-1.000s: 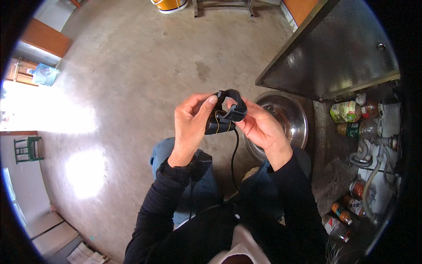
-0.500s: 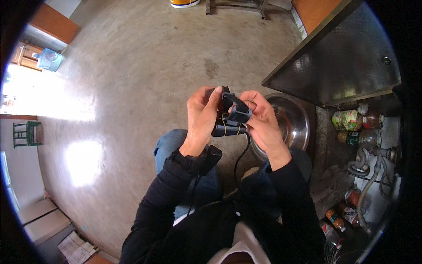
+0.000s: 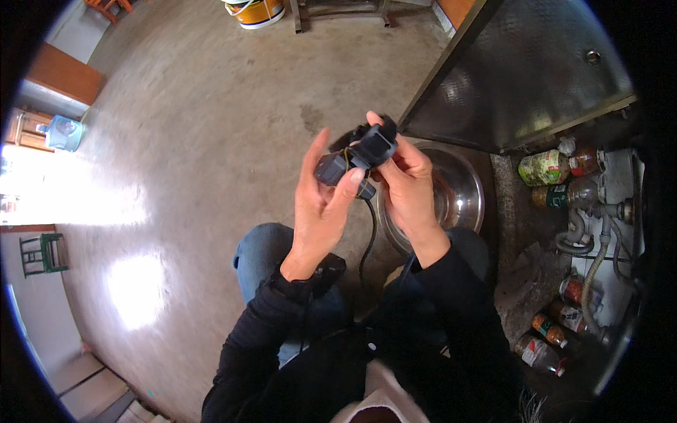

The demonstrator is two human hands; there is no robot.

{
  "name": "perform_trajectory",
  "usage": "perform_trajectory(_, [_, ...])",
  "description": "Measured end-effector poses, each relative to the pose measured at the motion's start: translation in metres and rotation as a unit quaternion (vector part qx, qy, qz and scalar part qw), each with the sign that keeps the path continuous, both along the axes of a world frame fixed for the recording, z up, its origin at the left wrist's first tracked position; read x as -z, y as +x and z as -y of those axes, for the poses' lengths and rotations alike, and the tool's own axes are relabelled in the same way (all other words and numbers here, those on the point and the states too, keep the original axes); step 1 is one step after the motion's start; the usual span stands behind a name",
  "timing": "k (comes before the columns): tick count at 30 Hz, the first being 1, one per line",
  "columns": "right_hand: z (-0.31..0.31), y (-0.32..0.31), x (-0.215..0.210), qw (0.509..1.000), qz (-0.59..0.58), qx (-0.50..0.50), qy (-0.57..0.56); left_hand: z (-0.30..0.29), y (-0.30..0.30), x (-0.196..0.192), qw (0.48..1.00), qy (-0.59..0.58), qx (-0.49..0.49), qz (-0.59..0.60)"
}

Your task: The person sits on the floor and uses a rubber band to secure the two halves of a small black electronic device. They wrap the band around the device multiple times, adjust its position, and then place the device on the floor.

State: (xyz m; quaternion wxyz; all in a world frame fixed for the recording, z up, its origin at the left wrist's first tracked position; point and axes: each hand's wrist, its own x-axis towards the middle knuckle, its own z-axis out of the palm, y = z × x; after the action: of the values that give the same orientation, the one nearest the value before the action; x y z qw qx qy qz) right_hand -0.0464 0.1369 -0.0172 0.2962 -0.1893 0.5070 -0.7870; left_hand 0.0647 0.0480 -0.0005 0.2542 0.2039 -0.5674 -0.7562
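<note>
Between my hands is a small black device [image 3: 330, 170] with a wide black strap [image 3: 374, 146] and a thin yellow cord looped around it. A dark cable [image 3: 370, 236] hangs from it toward my knees. My left hand [image 3: 319, 215] holds the device's left side, its thumb pressed on the near face and its index finger raised beside it. My right hand [image 3: 407, 187] grips the strap end between thumb and fingers; some of those fingertips are hidden behind the strap. Another black box-shaped piece [image 3: 328, 273] is at my left wrist.
A shiny metal basin [image 3: 471, 194] stands on the floor by my right knee. Right of it, an open cabinet with a dark door [image 3: 518, 77] holds several bottles [image 3: 543, 168] and grey drain hoses [image 3: 575, 243]. A yellow bucket [image 3: 259, 13] and green stool [image 3: 44, 254] stand farther off.
The device has turned in my hands, and the strap now lies at its upper right. My left thumb has moved down to its near side, and the left index finger has straightened.
</note>
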Motion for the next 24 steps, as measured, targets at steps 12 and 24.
perform_trajectory(12, [0.012,-0.004,-0.006,0.973,0.158,-0.054,-0.16,-0.007,-0.007,0.003,0.999,0.026,0.003,0.033])
perform_trajectory(24, [0.02,0.003,-0.004,0.994,0.037,-0.017,-0.106,-0.006,-0.005,0.009,0.999,0.001,0.001,0.054])
